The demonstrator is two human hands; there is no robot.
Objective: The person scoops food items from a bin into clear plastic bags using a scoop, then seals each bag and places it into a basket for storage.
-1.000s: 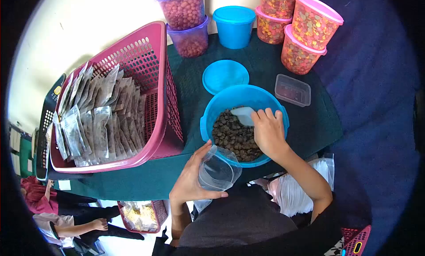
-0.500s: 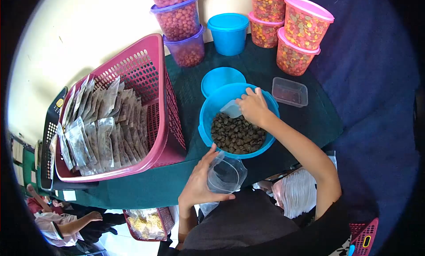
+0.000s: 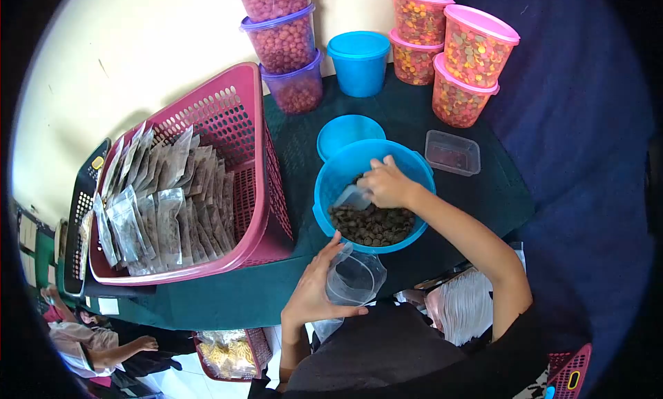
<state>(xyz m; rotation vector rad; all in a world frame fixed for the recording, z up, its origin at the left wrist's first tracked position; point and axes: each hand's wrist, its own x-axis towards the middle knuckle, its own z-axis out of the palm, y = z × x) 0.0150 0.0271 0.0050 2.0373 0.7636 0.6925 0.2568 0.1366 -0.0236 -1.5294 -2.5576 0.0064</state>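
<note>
A blue tub (image 3: 323,192) holds dark, rounded pieces (image 3: 374,225). Inside it, my right hand (image 3: 388,183) grips a translucent scoop (image 3: 352,197), whose front end is down among the pieces. Just in front of the tub, my left hand (image 3: 316,288) is curled around a clear plastic cup (image 3: 353,280) with a clear bag or film about it. The cup looks empty. A round blue lid (image 3: 349,134) lies behind the tub.
Left stands a pink basket (image 3: 259,192) of filled pouches (image 3: 169,212). Stacked tubs (image 3: 280,43), a closed blue tub (image 3: 359,64) and pink-lidded tubs (image 3: 476,47) line the back. A clear tray (image 3: 452,152) lies right. Another person (image 3: 90,347) is at lower left.
My right hand has moved down and slightly left, taking the scoop deeper into the dark pieces. My left hand still holds the cup. The whole view has shifted slightly.
</note>
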